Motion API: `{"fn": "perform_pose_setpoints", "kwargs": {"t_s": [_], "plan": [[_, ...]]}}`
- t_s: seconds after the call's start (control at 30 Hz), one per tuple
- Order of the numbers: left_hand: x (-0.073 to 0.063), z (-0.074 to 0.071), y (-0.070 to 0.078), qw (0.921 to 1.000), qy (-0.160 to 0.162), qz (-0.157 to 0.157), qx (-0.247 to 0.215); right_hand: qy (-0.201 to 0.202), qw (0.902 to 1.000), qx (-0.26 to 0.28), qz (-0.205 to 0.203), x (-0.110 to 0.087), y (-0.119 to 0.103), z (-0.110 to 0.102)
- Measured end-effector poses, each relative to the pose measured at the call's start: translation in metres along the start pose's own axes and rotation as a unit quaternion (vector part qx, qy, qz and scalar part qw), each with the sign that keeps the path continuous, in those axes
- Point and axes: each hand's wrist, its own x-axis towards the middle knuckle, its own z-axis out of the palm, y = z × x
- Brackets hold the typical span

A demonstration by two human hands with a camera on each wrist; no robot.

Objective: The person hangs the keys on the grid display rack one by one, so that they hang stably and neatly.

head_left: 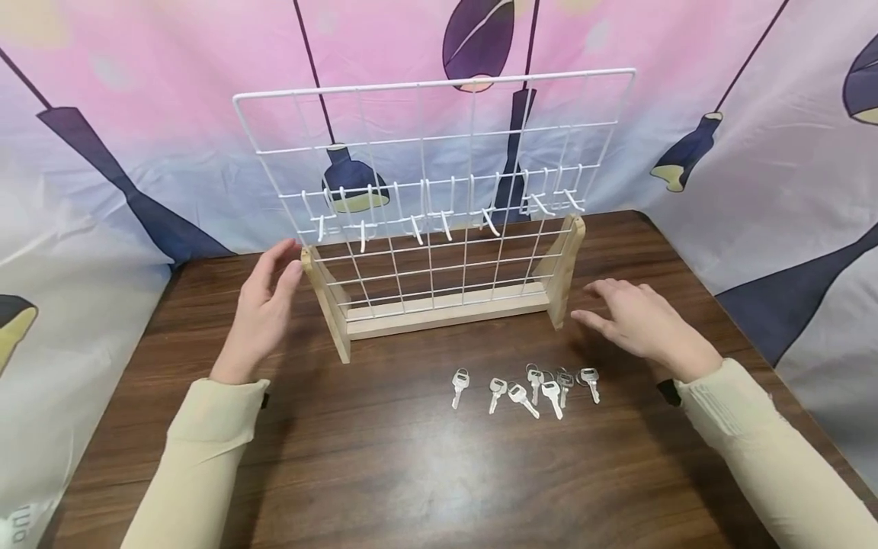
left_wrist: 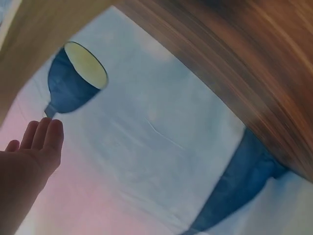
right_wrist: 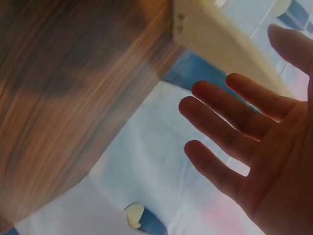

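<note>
A white wire grid rack (head_left: 446, 267) stands upright in a wooden base (head_left: 446, 314), with several white hooks (head_left: 488, 221) hung along one of its bars. My left hand (head_left: 259, 311) is beside the left wooden post (head_left: 328, 309); whether its fingertips touch the rack I cannot tell. Beyond the other post (head_left: 568, 267), my right hand (head_left: 638, 320) hovers with spread fingers, holding nothing. In the right wrist view its fingers (right_wrist: 220, 169) look extended near the wood. Several silver keys (head_left: 460, 387) with small rings lie on the table in front of the rack.
The dark wood-grain table (head_left: 384, 473) ends at a patterned cloth backdrop (head_left: 206, 175) behind and at both sides. Its edge (left_wrist: 195, 78) also shows in the left wrist view. All keys lie right of the rack's middle, nearer my right hand.
</note>
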Motion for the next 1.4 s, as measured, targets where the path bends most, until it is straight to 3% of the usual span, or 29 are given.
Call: {"fn": "perform_pose_setpoints", "kwargs": {"t_s": [0.2,0.37,0.5,0.7,0.93,1.1,1.2,1.4], "plan": [[0.010,0.020,0.005,0.9983,0.032,0.025,-0.043,0.010,0.9991,0.035,-0.019,-0.003,-0.016,0.010],[0.019,0.027,0.011,0.9912,0.085,0.029,-0.097,0.014,0.9977,0.049,-0.044,-0.003,-0.031,0.020],[0.025,0.033,0.014,0.9779,0.113,0.026,-0.174,0.008,0.9958,0.060,-0.068,-0.001,-0.049,0.028],[0.027,0.045,0.013,0.9652,0.124,0.026,-0.229,-0.009,0.9908,0.078,-0.110,0.007,-0.079,0.036],[0.029,0.054,0.006,0.9355,0.156,0.014,-0.317,-0.035,0.9836,0.078,-0.159,0.016,-0.110,0.046],[0.029,0.060,0.001,0.9196,0.167,0.037,-0.353,-0.051,0.9821,0.052,-0.174,0.021,-0.126,0.055],[0.030,0.063,-0.002,0.9163,0.167,0.058,-0.360,-0.052,0.9836,0.029,-0.170,0.024,-0.132,0.059],[0.029,0.065,-0.006,0.9192,0.163,0.081,-0.349,-0.062,0.9837,0.011,-0.168,0.028,-0.140,0.067]]}}
